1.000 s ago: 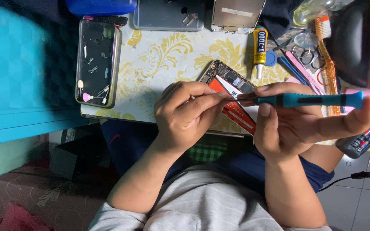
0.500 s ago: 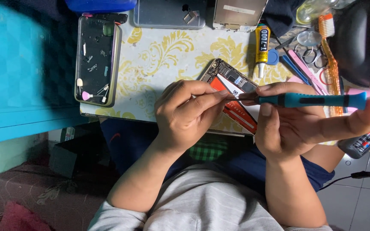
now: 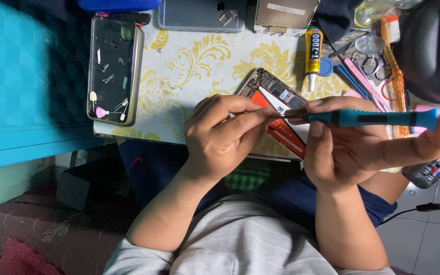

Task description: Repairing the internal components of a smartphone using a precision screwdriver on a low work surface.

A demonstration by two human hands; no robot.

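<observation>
I see R hand gripping the blue screwdriver level, fingers wrapped on handle to steady it. L hand fingers pinched at its tip, prob. seating a bit/screw. Opened phone lies below on tabletop.

Left hand and right hand were bare: no gloves, rings or watch seen. Forearms were uncovered. Light grey shirt had sleeves ending near elbows. Dark blue shorts covered lap; green checked cloth showed at waist.
</observation>
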